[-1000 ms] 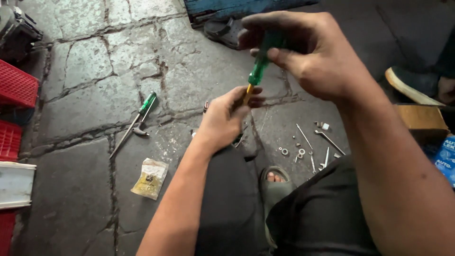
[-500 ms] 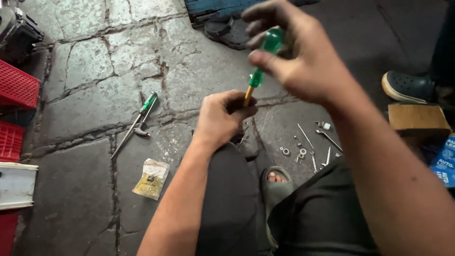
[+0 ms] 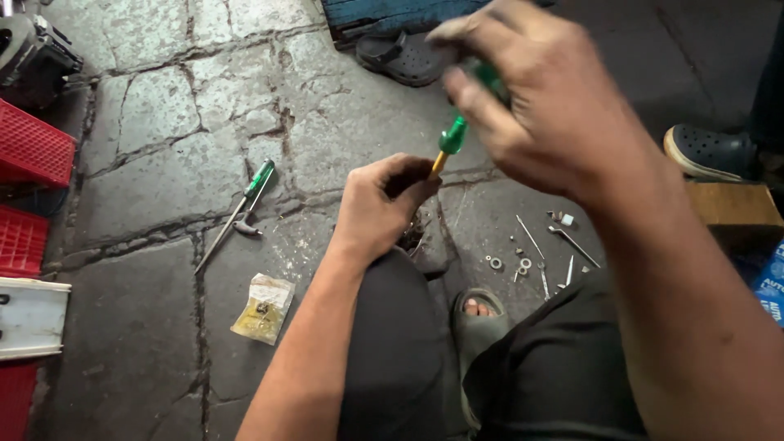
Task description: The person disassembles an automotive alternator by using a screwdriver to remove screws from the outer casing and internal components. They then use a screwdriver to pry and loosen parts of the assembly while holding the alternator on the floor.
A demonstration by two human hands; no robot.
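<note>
The right hand (image 3: 539,114) is closed around the glossy green handle of a screwdriver (image 3: 452,137), blurred in the view, while the left hand (image 3: 380,204), curled shut just below it, pinches something small at the tip that its fingers hide. To do this well, I'd keep the yellow shank in line with the fist and steady the lower hand on the knee. Beyond lie rough cracked paving stones (image 3: 163,180), bright washers and bolts (image 3: 531,261) to the right, a second green-handled tool (image 3: 237,214) and a crinkled yellow packet (image 3: 263,307) to the left.
</note>
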